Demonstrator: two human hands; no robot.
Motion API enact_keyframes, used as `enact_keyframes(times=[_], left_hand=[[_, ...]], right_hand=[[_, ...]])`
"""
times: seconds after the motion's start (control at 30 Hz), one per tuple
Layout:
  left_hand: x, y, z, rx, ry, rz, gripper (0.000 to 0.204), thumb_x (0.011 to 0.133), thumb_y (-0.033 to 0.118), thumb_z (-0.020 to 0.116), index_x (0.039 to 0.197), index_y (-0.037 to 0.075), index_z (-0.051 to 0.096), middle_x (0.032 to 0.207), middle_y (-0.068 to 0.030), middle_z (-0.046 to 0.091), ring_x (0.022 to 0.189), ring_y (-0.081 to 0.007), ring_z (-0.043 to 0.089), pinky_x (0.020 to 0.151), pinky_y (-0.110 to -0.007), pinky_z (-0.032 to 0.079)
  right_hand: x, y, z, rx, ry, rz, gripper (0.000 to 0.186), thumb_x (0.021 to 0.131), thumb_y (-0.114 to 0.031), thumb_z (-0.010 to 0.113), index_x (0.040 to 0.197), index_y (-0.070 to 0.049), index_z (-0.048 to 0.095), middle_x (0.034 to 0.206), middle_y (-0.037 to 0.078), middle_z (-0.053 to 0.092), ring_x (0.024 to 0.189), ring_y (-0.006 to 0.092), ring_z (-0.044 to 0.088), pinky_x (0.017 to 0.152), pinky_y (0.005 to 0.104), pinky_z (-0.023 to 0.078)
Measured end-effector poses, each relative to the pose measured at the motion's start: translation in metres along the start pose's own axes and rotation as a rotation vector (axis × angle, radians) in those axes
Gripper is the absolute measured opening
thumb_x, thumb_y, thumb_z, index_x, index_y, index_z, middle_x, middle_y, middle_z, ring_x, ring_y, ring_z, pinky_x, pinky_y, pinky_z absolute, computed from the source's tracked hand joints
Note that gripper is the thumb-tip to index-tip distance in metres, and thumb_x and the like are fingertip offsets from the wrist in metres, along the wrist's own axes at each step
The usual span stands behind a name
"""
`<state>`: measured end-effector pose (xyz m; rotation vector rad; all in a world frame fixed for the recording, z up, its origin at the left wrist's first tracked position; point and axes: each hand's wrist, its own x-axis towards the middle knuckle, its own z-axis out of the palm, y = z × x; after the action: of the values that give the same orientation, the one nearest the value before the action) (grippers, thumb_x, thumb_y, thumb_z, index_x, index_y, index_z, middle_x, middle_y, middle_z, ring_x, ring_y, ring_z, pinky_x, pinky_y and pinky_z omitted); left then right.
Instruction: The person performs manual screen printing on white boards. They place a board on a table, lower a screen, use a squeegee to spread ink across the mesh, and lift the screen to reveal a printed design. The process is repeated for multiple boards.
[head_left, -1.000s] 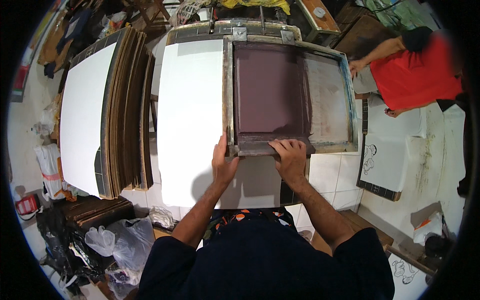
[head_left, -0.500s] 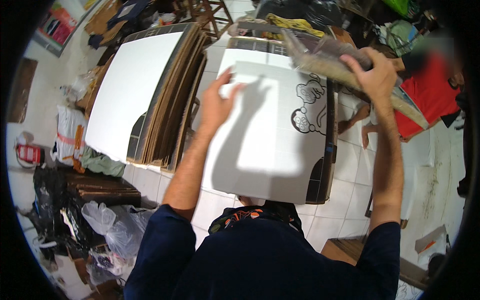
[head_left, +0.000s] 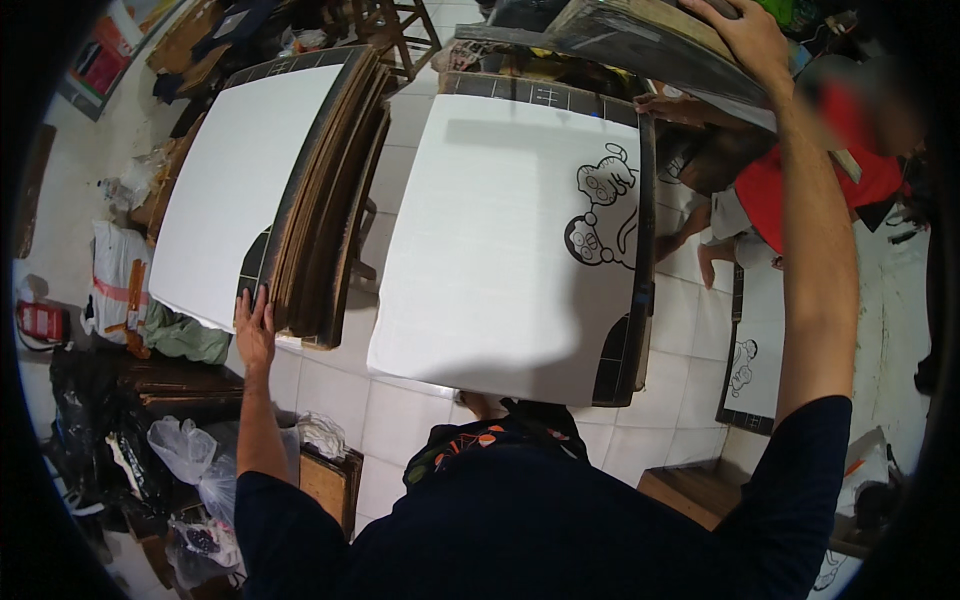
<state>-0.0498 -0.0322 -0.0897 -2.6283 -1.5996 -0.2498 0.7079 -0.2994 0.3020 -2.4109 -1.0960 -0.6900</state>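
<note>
At the top right, my right hand (head_left: 735,35) grips the edge of the raised screen frame (head_left: 620,40). My left hand (head_left: 255,320) lies with fingers apart on the near right corner of the left stack of boards (head_left: 310,210), topped by a white sheet (head_left: 235,170). In the middle, a board with white material (head_left: 480,250) bears a black outline drawing (head_left: 600,215) of cartoon figures along its right side. Another person's hand (head_left: 655,105) touches that board's far right corner.
A person in red (head_left: 760,200) bends at the right, beside another printed board (head_left: 760,350). Plastic bags (head_left: 205,460) and dark cardboard lie lower left, a red container (head_left: 42,322) by the wall. A wooden stool (head_left: 405,35) stands at the back, and a wooden box (head_left: 680,490) lower right.
The screen has been lifted up and back by my right hand, uncovering the drawing. My left hand has left the frame and moved to the left stack. The co-worker's hand now touches the middle board.
</note>
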Motion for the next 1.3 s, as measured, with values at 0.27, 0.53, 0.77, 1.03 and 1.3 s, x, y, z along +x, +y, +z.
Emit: enact_keyframes(times=[0.27, 0.53, 0.77, 1.03, 1.3], left_hand=[[0.074, 0.055, -0.082, 0.215, -0.356, 0.274, 0.099, 0.088, -0.007, 0.062, 0.170, 0.033, 0.023, 0.141, -0.0289, 0.060, 0.113, -0.0481, 0.069, 0.094, -0.054, 0.060], [-0.024, 0.221, -0.095, -0.502, -0.365, 0.364, 0.058, 0.092, 0.039, 0.077, 0.145, 0.017, 0.066, 0.117, -0.0188, 0.076, 0.092, -0.0364, 0.076, 0.081, -0.044, 0.062], [-0.135, -0.003, -0.047, 0.016, 0.378, -0.733, 0.071, 0.096, 0.053, 0.072, 0.134, -0.006, 0.064, 0.135, -0.0305, 0.064, 0.130, -0.0459, 0.058, 0.110, -0.054, 0.045], [-0.116, -0.001, -0.032, -0.424, 0.241, -1.044, 0.071, 0.102, 0.064, 0.053, 0.093, -0.004, 0.072, 0.094, -0.0257, 0.074, 0.092, -0.0464, 0.070, 0.082, -0.054, 0.052], [-0.117, 0.098, -0.012, -0.340, 0.288, -0.770, 0.069, 0.105, 0.057, 0.055, 0.082, -0.008, 0.063, 0.071, -0.0277, 0.062, 0.067, -0.0462, 0.057, 0.069, -0.057, 0.045]], right_hand=[[0.030, 0.007, 0.027, 0.024, -0.050, -0.045, 0.081, 0.078, -0.081, 0.071, 0.115, -0.010, 0.079, 0.107, 0.018, 0.078, 0.103, 0.0363, 0.074, 0.093, 0.0461, 0.055], [0.052, 0.049, 0.037, -0.064, -0.045, -0.002, 0.098, 0.078, -0.088, 0.064, 0.140, -0.012, 0.071, 0.136, 0.017, 0.072, 0.126, 0.0311, 0.069, 0.110, 0.0440, 0.048], [0.055, 0.049, 0.030, -0.063, -0.085, 0.037, 0.103, 0.077, -0.087, 0.068, 0.141, -0.006, 0.069, 0.135, 0.020, 0.071, 0.128, 0.0329, 0.067, 0.110, 0.0420, 0.047], [0.052, 0.045, 0.028, -0.036, -0.058, -0.006, 0.108, 0.075, -0.090, 0.065, 0.145, -0.007, 0.066, 0.136, 0.018, 0.071, 0.128, 0.0331, 0.067, 0.112, 0.0442, 0.047], [0.024, 0.018, 0.010, -0.044, -0.001, -0.013, 0.084, 0.079, -0.081, 0.071, 0.120, -0.009, 0.077, 0.117, 0.018, 0.076, 0.112, 0.0351, 0.071, 0.098, 0.0444, 0.053]])
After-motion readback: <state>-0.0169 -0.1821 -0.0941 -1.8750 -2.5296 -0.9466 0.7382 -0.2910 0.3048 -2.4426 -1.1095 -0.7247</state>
